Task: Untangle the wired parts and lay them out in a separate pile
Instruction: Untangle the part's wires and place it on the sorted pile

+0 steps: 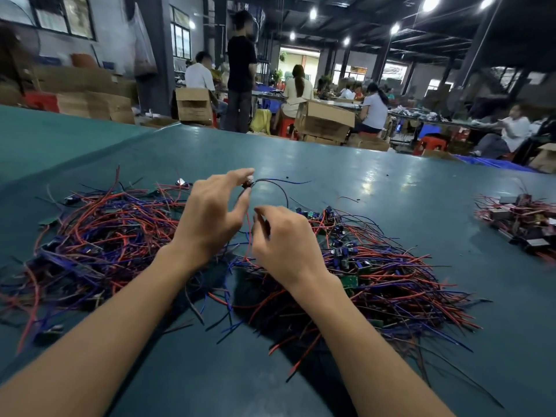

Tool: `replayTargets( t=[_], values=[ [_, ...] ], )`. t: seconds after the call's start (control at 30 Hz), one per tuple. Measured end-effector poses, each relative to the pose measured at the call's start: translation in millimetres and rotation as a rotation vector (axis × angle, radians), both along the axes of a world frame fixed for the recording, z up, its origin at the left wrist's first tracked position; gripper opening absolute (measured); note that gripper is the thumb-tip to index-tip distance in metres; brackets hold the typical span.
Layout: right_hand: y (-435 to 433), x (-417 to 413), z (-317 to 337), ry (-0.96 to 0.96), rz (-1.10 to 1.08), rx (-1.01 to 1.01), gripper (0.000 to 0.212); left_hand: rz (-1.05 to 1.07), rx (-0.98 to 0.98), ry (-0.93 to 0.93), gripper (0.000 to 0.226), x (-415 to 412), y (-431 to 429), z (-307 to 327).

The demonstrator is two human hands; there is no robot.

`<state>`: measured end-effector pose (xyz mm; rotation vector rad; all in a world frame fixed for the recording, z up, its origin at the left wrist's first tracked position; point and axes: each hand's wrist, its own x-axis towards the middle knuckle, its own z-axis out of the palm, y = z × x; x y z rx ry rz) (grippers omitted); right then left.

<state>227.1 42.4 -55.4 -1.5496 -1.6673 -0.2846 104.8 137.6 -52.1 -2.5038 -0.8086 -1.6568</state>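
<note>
The left hand (210, 218) pinches a small wired part (248, 184) between thumb and forefinger, lifted above the tangled pile (99, 236). The right hand (282, 239) seems to pinch its red wire (248, 236) lower down. Light, floppy and likely to snag, so it is best held by its body, not the thin leads

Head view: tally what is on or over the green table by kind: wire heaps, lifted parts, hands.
tangled heaps: 2, left heap and right heap
separate pile at far right: 1
wired part held up: 1
hands: 2, left hand and right hand
total: 6
</note>
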Motion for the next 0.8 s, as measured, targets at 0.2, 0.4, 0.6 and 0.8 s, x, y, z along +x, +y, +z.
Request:
replayTargets(
  t=[0.2, 0.4, 0.6, 0.8],
  values=[
    [-1, 7, 9, 0.528, 0.094, -0.062, 0.036, -0.077, 0.238, -0.003, 0.036, 1, -11, -11],
    [-7, 10, 20, 1.123, 0.398, -0.064, 0.013, -0.245, 0.190, -0.043, 0.043, 5, -24, -7],
    [-9, 8, 21, 1.208, 0.362, 0.017, 0.008, -0.189, 0.133, 0.006, 0.045, 13, -30, -11],
    [-7, 10, 20, 1.190, 0.302, 0.077, 0.011, -0.190, 0.083, -0.025, 0.031, 11, -31, -11]
  ],
)
